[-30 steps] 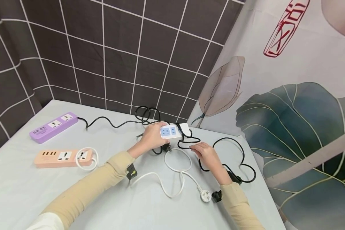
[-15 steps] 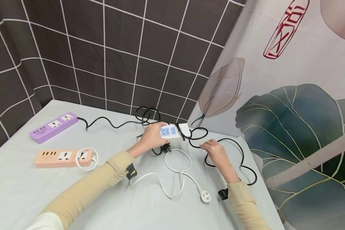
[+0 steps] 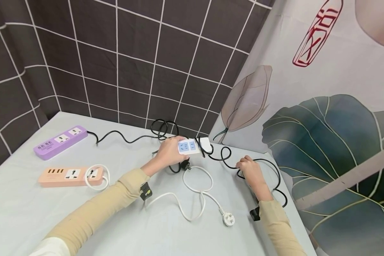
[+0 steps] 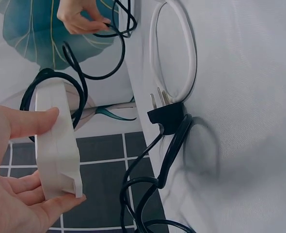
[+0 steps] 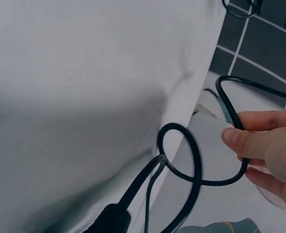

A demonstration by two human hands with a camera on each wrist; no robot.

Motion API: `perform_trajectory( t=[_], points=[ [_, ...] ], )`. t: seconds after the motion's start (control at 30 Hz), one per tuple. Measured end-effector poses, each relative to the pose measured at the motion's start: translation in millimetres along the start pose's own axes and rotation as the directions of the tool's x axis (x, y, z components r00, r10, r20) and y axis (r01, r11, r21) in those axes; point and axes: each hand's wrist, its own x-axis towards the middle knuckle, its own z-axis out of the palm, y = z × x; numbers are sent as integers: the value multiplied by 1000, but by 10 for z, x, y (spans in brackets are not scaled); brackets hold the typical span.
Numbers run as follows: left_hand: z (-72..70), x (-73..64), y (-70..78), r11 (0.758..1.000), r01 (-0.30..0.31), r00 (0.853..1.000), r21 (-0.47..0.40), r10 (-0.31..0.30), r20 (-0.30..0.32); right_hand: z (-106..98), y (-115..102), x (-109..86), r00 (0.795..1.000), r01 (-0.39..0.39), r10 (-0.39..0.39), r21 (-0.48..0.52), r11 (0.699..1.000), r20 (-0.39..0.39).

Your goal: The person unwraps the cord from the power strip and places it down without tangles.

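My left hand (image 3: 170,151) grips a white power strip (image 3: 192,146) with blue sockets, its thumb on one side and fingers on the other in the left wrist view. A black cord (image 3: 213,158) is looped around the strip's right end and runs rightward. Thumb and fingers of my right hand (image 3: 251,171) pinch that cord, and the right wrist view shows a loop (image 5: 197,165) hanging below the pinch. Near the bottom of that view is a dark plug-like end (image 5: 111,219). A black plug (image 4: 168,118) with metal prongs lies below the left hand.
A purple power strip (image 3: 60,142) lies at the left, its black cord running along the back edge. In front of it is an orange power strip (image 3: 62,177) with a white cord coil on its end. A white cord with a white plug (image 3: 228,218) curls across the middle.
My right hand has moved right, drawing the black cord out, and the cord loops beside the white strip have shrunk. The left hand and white strip stay almost still.
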Motion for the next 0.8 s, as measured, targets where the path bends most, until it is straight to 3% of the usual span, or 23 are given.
perform_trajectory(
  t=[0.27, 0.53, 0.7, 0.8],
  points=[
    [-6, 1, -1, 1000, -3, 1000, -1, 3, 0, 100, 186, -50, 991, -123, 123, 2, 992, 51],
    [-29, -20, 19, 1000, -1, 1000, -1, 1, 4, 182, 366, -149, 953, -292, 285, 67, 954, 103],
    [-29, -22, 39, 1000, -7, 1000, -3, 6, -5, 172, 367, -156, 938, -333, 314, 130, 934, 148],
    [-19, -12, 53, 1000, -9, 1000, 2, 9, -2, 158, 344, -141, 939, -327, 299, 166, 931, 170]
  ],
)
